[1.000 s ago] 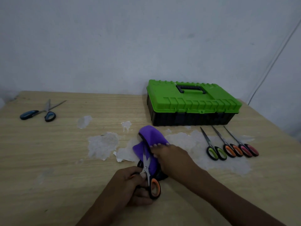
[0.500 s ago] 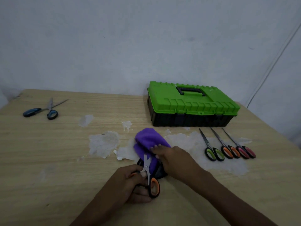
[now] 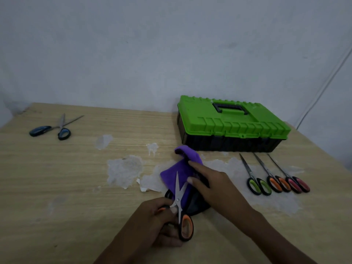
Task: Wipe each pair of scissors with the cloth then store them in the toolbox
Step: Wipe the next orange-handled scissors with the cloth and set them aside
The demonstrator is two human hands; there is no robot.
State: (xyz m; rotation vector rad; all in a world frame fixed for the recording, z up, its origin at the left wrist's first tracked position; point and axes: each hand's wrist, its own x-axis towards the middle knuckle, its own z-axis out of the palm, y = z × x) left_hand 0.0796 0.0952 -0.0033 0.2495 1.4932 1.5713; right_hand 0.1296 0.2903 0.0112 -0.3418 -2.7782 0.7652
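The green-lidded toolbox (image 3: pixel 234 128) is seen with its lid down, standing on the bench (image 3: pixel 66 178) against the wall. In front of its left corner, toward the person, the purple cloth (image 3: pixel 177 172) is spread, with its far end folded up into a hump close to the toolbox's front face.

The held scissors (image 3: pixel 179 201), with orange and black handles, are found in front of the toolbox, just beyond the cloth's near edge. Their blades are parted in a narrow V and laid over the cloth, tips pointing toward the toolbox. Their handles are gripped by the left hand (image 3: pixel 158 225), its fingers curled round them. The right hand (image 3: pixel 215 187) is laid on the cloth with its forefinger stretched out straight and its thumb set beside the right blade. Whether the cloth is pinched beneath the palm cannot be told. A dark shape is seen under the cloth's near edge and cannot be identified.

Before the toolbox's right half, three closed pairs are lined up side by side, tips toward it: the green-handled pair (image 3: pixel 255 180), the second orange-handled pair (image 3: pixel 274 178) and the red-handled pair (image 3: pixel 293 180). Far to the toolbox's left, well apart from everything else, the blue-handled scissors (image 3: pixel 55 128) are left lying with blades open.
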